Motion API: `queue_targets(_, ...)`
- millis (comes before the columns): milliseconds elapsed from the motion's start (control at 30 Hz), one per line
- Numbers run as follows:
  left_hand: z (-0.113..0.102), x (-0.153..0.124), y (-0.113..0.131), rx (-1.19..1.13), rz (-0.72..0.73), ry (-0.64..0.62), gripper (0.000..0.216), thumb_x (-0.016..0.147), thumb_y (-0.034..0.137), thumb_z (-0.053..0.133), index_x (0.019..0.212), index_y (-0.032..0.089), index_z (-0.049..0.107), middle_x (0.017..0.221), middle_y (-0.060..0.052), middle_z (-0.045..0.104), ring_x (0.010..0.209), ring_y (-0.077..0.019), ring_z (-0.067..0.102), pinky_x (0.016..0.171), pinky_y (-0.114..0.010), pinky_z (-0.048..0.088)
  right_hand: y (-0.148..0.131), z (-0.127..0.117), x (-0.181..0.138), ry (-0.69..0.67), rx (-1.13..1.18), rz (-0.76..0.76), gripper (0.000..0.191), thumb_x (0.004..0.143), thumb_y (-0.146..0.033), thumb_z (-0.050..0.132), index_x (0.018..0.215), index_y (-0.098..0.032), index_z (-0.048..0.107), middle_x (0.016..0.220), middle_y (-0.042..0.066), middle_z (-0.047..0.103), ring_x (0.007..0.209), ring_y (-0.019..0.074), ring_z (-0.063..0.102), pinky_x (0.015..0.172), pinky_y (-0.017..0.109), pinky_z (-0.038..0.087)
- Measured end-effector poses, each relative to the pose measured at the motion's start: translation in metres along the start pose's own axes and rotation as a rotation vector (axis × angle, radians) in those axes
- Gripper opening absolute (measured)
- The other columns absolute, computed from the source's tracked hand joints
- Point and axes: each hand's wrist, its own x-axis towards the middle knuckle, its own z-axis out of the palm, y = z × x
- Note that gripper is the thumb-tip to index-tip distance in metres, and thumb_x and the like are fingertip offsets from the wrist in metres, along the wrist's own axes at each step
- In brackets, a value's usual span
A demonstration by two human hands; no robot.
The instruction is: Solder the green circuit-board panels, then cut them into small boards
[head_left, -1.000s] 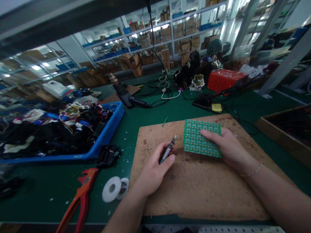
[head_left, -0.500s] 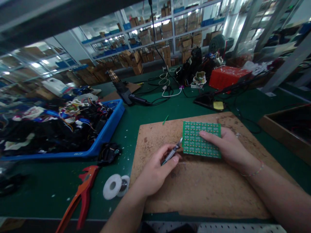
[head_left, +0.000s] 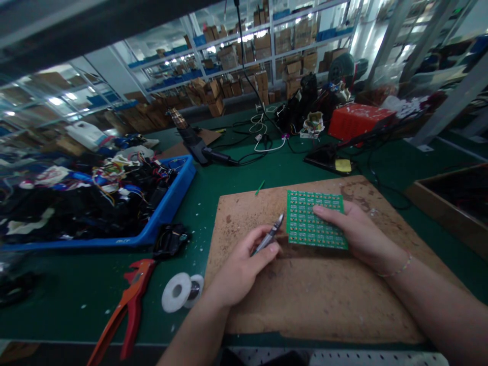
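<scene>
A green circuit board panel (head_left: 305, 216) lies flat on a brown work board (head_left: 324, 295). My right hand (head_left: 356, 234) rests on the panel's right part, fingers stretched flat across it and holding it down. My left hand (head_left: 244, 264) is closed around a slim metal tool (head_left: 270, 237), like tweezers or a pen. Its tip points up and right, just left of the panel's left edge.
A blue tray (head_left: 173, 201) full of wires sits at left. Orange-handled pliers (head_left: 127, 305) and a solder spool (head_left: 179, 292) lie near the front edge. A soldering iron stand with a yellow sponge (head_left: 341, 165), a red box (head_left: 358, 119) and cables stand behind. A wooden box (head_left: 450, 203) is at right.
My left hand brought the tool's tip toward the panel's left edge, then drew it back slightly. My right hand has stayed on the panel.
</scene>
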Motion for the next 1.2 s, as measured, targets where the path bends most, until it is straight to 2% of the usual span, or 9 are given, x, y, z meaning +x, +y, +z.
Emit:
queue_targets(100,0.0,0.004,-0.001,0.578,0.116,0.376,0.034,0.093,0.033,0.05,0.124,0.021,0.055,0.12,-0.013,0.057,0.115,-0.0308,0.048,0.101,-0.049,0.033,0.0,-0.001,0.003,0.065,0.019,-0.04,0.031,0.075,-0.037,0.075,0.103,-0.024,0.072,0.099,0.003,0.077,0.077,0.018,0.074,0.074,0.032,0.062)
queue_targets(167,0.001,0.005,-0.002,0.831,0.143,0.479,0.036,0.091,0.029,0.049,0.126,0.02,0.055,0.121,-0.015,0.055,0.116,-0.0346,0.047,0.101,-0.055,0.029,0.0,-0.001,0.004,0.079,0.023,-0.047,0.03,0.075,-0.038,0.075,0.102,-0.024,0.072,0.1,0.003,0.076,0.077,0.0176,0.073,0.073,0.031,0.062)
queue_targets(300,0.007,0.002,0.001,0.99,0.183,0.466,0.043,0.085,0.02,0.054,0.128,0.024,0.054,0.124,-0.013,0.054,0.12,-0.0336,0.046,0.104,-0.057,0.025,-0.001,0.002,0.002,0.072,0.015,-0.015,0.033,0.072,-0.038,0.077,0.101,-0.023,0.072,0.099,0.004,0.076,0.077,0.0195,0.074,0.072,0.034,0.062)
queue_targets(400,0.011,-0.001,0.004,1.036,0.2,0.466,0.048,0.083,0.017,0.055,0.13,0.026,0.054,0.126,-0.011,0.052,0.123,-0.0307,0.044,0.106,-0.052,0.028,-0.001,0.003,0.002,0.087,0.009,-0.006,0.033,0.071,-0.038,0.078,0.1,-0.021,0.072,0.097,0.005,0.077,0.076,0.0201,0.074,0.072,0.034,0.062)
queue_targets(533,0.008,0.0,0.006,1.089,0.17,0.414,0.052,0.082,0.018,0.056,0.133,0.028,0.053,0.122,-0.011,0.054,0.117,-0.0299,0.048,0.096,-0.046,0.04,-0.002,0.001,0.005,0.163,0.015,-0.042,0.031,0.073,-0.038,0.076,0.099,-0.021,0.071,0.096,0.005,0.077,0.076,0.0192,0.073,0.068,0.03,0.061)
queue_targets(733,-0.002,0.005,0.006,1.228,0.07,0.42,0.05,0.081,0.019,0.056,0.13,0.029,0.057,0.118,-0.01,0.06,0.114,-0.0318,0.051,0.09,-0.049,0.042,-0.005,-0.001,0.007,0.24,0.015,-0.079,0.031,0.073,-0.038,0.076,0.097,-0.019,0.07,0.09,0.004,0.077,0.071,0.0183,0.072,0.061,0.027,0.058)
queue_targets(933,-0.009,0.005,0.005,1.224,0.039,0.452,0.049,0.08,0.018,0.056,0.128,0.028,0.06,0.117,-0.011,0.06,0.11,-0.0328,0.053,0.086,-0.05,0.044,-0.003,-0.003,0.01,0.264,0.004,-0.1,0.031,0.072,-0.04,0.076,0.096,-0.021,0.07,0.093,0.003,0.076,0.074,0.0178,0.072,0.062,0.026,0.058)
queue_targets(1067,-0.008,0.005,0.002,1.067,0.121,0.533,0.05,0.079,0.016,0.058,0.128,0.026,0.06,0.122,-0.011,0.058,0.115,-0.0332,0.051,0.093,-0.05,0.042,-0.002,-0.002,0.01,0.25,-0.004,-0.096,0.033,0.073,-0.04,0.075,0.099,-0.02,0.07,0.095,0.004,0.076,0.076,0.0192,0.072,0.066,0.028,0.059)
queue_targets(1200,-0.002,0.003,0.001,0.551,0.152,0.32,0.04,0.081,0.015,0.058,0.12,0.024,0.062,0.119,-0.006,0.062,0.11,-0.0248,0.057,0.095,-0.041,0.045,-0.001,0.001,0.006,0.204,-0.01,-0.086,0.034,0.074,-0.039,0.075,0.102,-0.021,0.07,0.099,0.005,0.076,0.08,0.0205,0.073,0.071,0.032,0.061)
